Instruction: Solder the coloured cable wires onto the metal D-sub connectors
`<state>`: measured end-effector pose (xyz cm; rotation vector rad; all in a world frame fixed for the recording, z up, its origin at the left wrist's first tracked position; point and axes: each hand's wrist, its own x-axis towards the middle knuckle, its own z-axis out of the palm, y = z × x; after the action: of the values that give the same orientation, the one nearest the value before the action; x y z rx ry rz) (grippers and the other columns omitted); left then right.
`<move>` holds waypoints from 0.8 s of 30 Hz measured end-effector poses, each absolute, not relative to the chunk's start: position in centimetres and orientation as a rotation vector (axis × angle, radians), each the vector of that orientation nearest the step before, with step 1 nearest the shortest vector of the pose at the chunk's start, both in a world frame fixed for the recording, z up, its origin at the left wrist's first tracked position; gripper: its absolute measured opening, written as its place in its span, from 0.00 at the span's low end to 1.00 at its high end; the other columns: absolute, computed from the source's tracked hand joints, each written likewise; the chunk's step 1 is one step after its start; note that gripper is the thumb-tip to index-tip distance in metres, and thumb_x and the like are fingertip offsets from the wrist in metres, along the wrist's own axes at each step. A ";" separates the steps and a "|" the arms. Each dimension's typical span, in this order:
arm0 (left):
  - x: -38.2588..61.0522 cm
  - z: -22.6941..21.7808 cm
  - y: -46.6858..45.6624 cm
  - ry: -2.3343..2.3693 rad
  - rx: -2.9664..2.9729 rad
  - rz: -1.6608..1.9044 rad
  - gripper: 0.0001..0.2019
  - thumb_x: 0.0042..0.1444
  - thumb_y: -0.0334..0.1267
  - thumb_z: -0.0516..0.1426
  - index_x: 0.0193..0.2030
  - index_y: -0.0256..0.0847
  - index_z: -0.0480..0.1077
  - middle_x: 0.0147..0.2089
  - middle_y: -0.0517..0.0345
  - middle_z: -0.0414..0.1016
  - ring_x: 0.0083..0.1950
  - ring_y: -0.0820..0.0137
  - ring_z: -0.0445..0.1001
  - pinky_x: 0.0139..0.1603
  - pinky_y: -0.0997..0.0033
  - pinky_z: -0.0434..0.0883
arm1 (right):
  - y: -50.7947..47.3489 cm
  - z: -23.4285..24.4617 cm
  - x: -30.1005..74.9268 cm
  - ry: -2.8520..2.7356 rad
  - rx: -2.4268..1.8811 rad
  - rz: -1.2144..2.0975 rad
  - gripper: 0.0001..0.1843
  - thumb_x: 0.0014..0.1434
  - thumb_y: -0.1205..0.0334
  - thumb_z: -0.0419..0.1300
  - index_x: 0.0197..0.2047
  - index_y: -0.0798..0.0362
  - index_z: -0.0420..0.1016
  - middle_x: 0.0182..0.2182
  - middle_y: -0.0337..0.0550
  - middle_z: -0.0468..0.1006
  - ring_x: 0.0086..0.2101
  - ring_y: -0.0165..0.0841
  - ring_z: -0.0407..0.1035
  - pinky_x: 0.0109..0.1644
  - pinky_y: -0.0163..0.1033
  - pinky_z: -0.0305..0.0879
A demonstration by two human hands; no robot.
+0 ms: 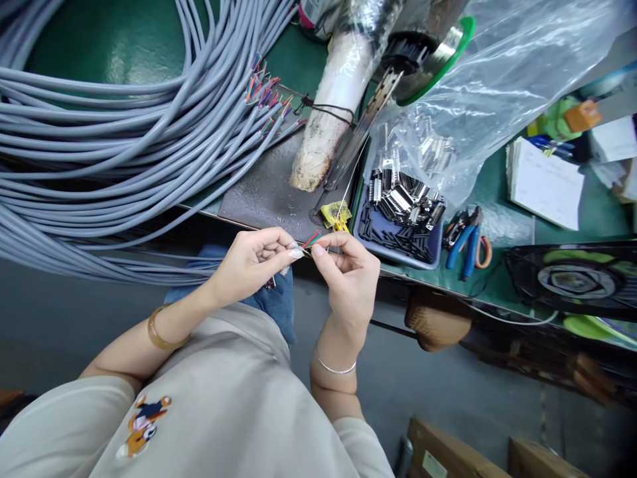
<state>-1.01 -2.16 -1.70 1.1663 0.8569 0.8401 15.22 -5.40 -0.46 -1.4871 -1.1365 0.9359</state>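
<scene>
My left hand (261, 259) is closed in a pinch around the end of a grey cable, with white tape or wrap at its fingertips. From that end stick out thin coloured wires (312, 240), red and green among them. The fingertips of my right hand (347, 265) pinch these wires close to my left fingertips. Just beyond the hands, a yellow sponge-like piece (336, 214) lies at the bench edge. Many grey cables (199, 153) with stripped, coloured ends (266, 93) are bundled on the left.
A blue tray (432, 255) holds metal connectors (405, 196) and short black tubes (393, 239). Blue-handled pliers (462, 249) lie to its right. A wrapped tube (333, 93) and a green-rimmed solder spool (440, 63) overhang the bench. Plastic sheeting (522, 73) and a notepad (545, 182) are farther right.
</scene>
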 end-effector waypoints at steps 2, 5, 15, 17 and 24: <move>-1.1 -1.7 -2.1 0.873 1.183 0.825 0.10 0.58 0.41 0.63 0.33 0.34 0.74 0.25 0.61 0.71 0.24 0.78 0.68 0.24 0.81 0.67 | -5.4 -0.5 15.3 -1.128 -1.491 0.949 0.06 0.54 0.58 0.67 0.30 0.51 0.77 0.28 0.35 0.76 0.21 0.21 0.53 0.22 0.32 0.47; -1.2 -1.7 -2.1 0.889 1.198 0.801 0.11 0.58 0.42 0.64 0.34 0.35 0.74 0.24 0.61 0.71 0.24 0.78 0.68 0.25 0.80 0.68 | -5.5 -0.4 15.4 -1.124 -1.507 0.968 0.07 0.54 0.58 0.68 0.31 0.51 0.77 0.29 0.35 0.76 0.21 0.21 0.54 0.22 0.32 0.47; -1.1 -1.7 -2.3 0.776 1.068 0.783 0.14 0.61 0.45 0.64 0.34 0.36 0.70 0.23 0.65 0.69 0.19 0.83 0.61 0.19 0.83 0.59 | -5.7 -0.2 15.0 -1.203 -1.473 0.889 0.07 0.57 0.61 0.65 0.29 0.52 0.73 0.25 0.31 0.69 0.19 0.19 0.48 0.22 0.33 0.42; -1.1 -1.7 -2.2 0.752 0.999 0.777 0.18 0.59 0.50 0.65 0.34 0.37 0.68 0.23 0.66 0.68 0.16 0.84 0.58 0.16 0.82 0.56 | -5.8 -0.4 14.9 -1.201 -1.466 0.882 0.07 0.57 0.61 0.65 0.29 0.52 0.74 0.26 0.32 0.69 0.19 0.19 0.49 0.22 0.33 0.43; -1.3 -1.6 -1.8 0.771 0.996 0.765 0.22 0.56 0.55 0.67 0.33 0.36 0.69 0.23 0.64 0.69 0.16 0.84 0.58 0.15 0.82 0.55 | -5.7 -0.7 14.9 -1.125 -1.518 0.917 0.09 0.56 0.55 0.66 0.29 0.51 0.77 0.21 0.33 0.67 0.21 0.23 0.52 0.22 0.33 0.46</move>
<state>-1.26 -1.80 -1.62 0.9961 0.7715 0.7647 14.87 -5.67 -0.67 -1.5184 -1.1250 0.9173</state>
